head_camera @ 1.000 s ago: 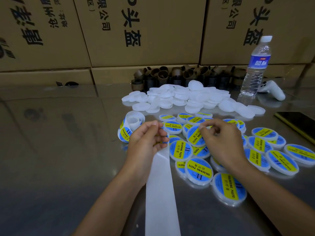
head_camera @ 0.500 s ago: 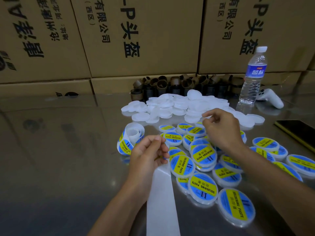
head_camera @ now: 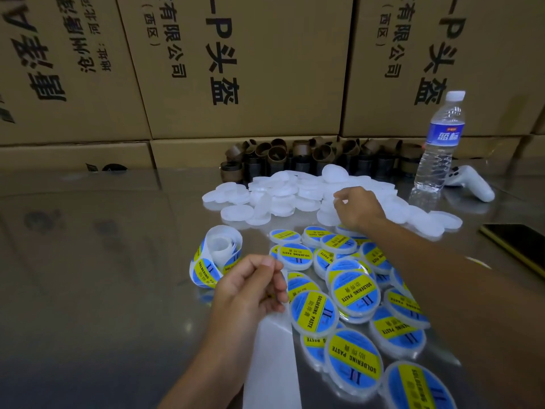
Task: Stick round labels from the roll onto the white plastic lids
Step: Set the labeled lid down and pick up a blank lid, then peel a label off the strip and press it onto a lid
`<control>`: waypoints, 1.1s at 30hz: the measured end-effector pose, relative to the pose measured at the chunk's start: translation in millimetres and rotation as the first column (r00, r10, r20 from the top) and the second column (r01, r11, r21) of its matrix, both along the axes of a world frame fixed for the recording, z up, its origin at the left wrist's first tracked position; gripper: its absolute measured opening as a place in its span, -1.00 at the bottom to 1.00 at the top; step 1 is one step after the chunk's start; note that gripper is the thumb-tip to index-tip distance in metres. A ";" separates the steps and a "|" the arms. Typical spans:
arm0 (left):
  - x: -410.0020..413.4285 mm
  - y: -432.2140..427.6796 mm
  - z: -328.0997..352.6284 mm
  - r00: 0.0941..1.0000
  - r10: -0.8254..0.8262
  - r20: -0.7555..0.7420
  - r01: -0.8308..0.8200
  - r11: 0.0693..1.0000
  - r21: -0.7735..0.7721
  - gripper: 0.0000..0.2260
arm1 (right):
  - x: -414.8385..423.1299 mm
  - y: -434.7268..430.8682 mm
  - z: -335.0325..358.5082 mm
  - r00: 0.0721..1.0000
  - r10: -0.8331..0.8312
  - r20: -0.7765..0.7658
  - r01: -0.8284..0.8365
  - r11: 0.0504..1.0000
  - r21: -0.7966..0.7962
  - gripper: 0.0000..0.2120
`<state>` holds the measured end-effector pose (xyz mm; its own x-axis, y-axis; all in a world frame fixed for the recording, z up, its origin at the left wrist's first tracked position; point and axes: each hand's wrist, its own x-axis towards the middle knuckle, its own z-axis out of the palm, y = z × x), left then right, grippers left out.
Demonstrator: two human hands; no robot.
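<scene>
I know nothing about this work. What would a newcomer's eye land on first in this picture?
The spread of blue-and-yellow labelled lids at near right stands out most. Behind them lies a heap of plain white lids, with the right hand at its near edge. The left hand pinches a white strip beside the label roll at centre, and boxes wall off the back.

The left hand is held close, forearm rising from the lower edge, fingers curled, thumb pressed to forefinger, pinching the white backing strip. The right hand reaches forward on an outstretched arm, knuckles up, fingers bent down; what they hold is unclear.
</scene>
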<state>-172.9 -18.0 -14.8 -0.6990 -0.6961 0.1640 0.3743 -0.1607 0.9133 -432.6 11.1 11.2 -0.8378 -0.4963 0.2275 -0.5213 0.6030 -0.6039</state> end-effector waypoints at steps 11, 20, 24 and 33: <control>0.1 -0.6 -0.5 1.000 -0.012 -0.021 0.013 1.000 0.011 -0.87 | 4.5 1.1 -5.0 0.988 -0.025 -0.152 0.041 0.994 0.100 -0.81; -0.2 -0.8 1.2 1.000 0.014 -0.021 -0.013 1.000 0.014 -0.77 | 8.3 5.1 -2.0 0.994 0.096 0.045 -0.095 0.995 -0.030 -0.89; -0.3 -1.9 0.0 1.000 0.024 -0.012 -0.024 1.000 0.020 -0.65 | 7.5 5.7 -2.9 0.990 0.114 0.082 -0.110 0.993 -0.045 -0.90; -1.1 -2.2 -0.1 0.999 0.030 -0.011 -0.030 0.999 0.031 -0.71 | 1.9 3.0 -2.2 0.989 0.070 0.128 -0.049 0.986 -0.158 -0.80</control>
